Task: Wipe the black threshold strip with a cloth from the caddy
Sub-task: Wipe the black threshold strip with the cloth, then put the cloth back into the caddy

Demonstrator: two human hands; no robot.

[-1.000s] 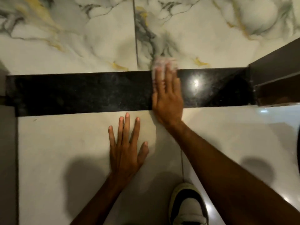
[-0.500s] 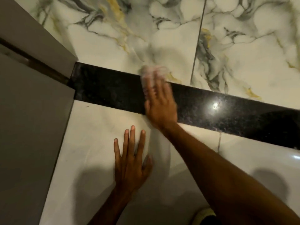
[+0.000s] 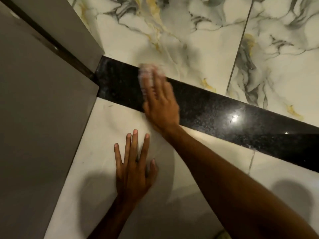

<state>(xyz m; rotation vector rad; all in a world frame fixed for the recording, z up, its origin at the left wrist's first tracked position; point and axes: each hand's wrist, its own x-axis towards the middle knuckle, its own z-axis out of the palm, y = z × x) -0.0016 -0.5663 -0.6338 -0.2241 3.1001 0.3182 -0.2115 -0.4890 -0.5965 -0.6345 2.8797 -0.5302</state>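
Right hand [image 3: 161,102] flat, fingers extended, pressing pale blurred cloth [image 3: 148,71] onto black threshold strip [image 3: 224,109] at upper centre of frame, cloth under fingertips. Left hand [image 3: 133,171] splayed, empty, on white floor tile [image 3: 103,128] below.

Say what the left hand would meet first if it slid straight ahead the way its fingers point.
Likely the black strip, just past the pale tile; the left hand lies flat there. The right hand sits slightly to the right of that line.

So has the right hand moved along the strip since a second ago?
Yes. The right hand with the cloth has slid left along the strip, toward the door frame.
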